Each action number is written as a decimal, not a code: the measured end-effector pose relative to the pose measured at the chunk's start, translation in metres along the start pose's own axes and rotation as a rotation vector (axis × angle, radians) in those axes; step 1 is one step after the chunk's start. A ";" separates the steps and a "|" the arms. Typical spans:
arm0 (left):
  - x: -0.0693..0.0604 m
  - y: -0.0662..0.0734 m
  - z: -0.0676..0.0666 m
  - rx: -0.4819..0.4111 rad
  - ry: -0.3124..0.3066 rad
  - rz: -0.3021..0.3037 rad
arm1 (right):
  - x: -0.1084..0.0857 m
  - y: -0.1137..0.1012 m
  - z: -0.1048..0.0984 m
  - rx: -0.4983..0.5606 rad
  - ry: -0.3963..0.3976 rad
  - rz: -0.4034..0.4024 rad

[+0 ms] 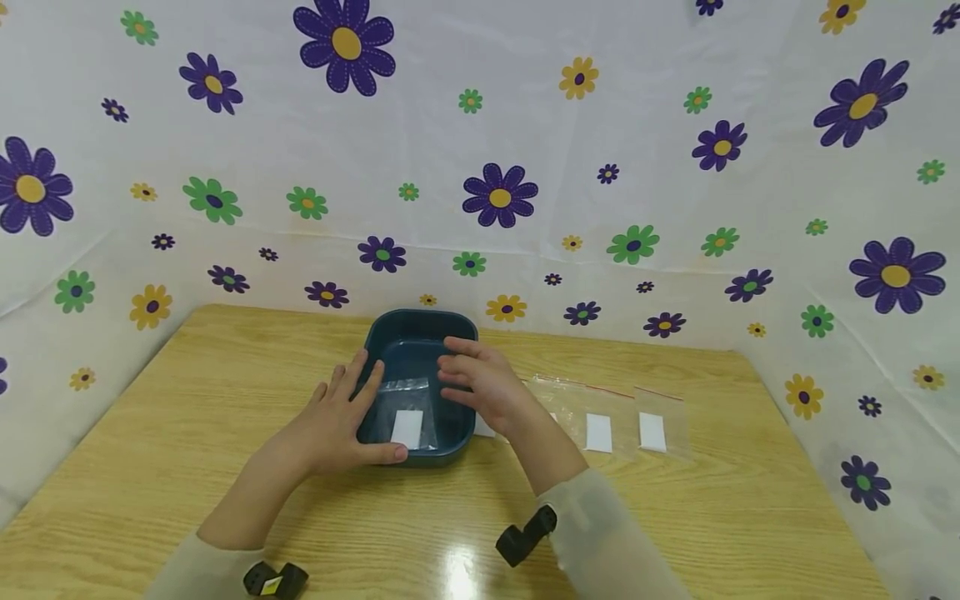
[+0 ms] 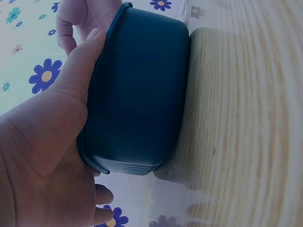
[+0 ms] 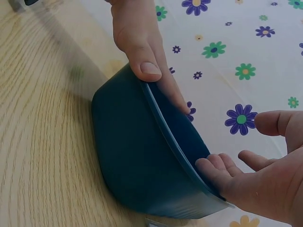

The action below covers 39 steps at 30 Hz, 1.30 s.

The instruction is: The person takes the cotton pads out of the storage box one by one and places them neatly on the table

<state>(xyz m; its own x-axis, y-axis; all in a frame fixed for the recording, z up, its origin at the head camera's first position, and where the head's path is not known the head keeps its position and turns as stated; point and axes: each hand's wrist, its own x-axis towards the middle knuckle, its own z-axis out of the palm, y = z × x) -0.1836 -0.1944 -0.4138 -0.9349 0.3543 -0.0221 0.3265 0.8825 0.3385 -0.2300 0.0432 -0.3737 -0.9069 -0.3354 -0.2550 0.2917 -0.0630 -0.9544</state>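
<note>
A dark teal plastic bin (image 1: 450,454) stands on the table, and inside it lies a clear zip bag (image 1: 427,408) with a white rectangle in it. My left hand (image 1: 337,425) rests on the bin's left near corner, its fingers spread along the left side and the thumb at the front rim. Over the right rim reaches my right hand (image 1: 487,383), fingers loosely extended above the inside, holding nothing visible. In the right wrist view, the right fingertips (image 3: 215,170) are at the bin's rim. The left wrist view shows the bin's outer wall (image 2: 142,90) beside the left thumb.
To the right of the bin, several clear zip bags with white rectangles lie in a row, the rightmost bag (image 1: 671,425) near the right side. My right forearm partly covers the row. Flower-printed cloth (image 1: 525,125) hangs behind and beside the wooden table (image 1: 225,400).
</note>
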 end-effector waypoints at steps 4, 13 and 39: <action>-0.001 -0.001 0.001 -0.002 0.002 0.000 | 0.002 0.001 0.005 0.006 -0.005 0.016; -0.003 -0.001 0.001 -0.011 0.002 -0.007 | 0.007 0.005 0.013 0.016 -0.030 0.066; -0.002 0.000 -0.001 -0.006 0.000 -0.006 | 0.018 0.023 0.038 0.002 0.075 0.159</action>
<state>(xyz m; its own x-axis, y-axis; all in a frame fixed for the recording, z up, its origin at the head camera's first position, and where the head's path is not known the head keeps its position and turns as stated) -0.1818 -0.1953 -0.4132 -0.9367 0.3492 -0.0243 0.3201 0.8826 0.3445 -0.2285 0.0000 -0.3946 -0.8696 -0.2702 -0.4133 0.4333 -0.0163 -0.9011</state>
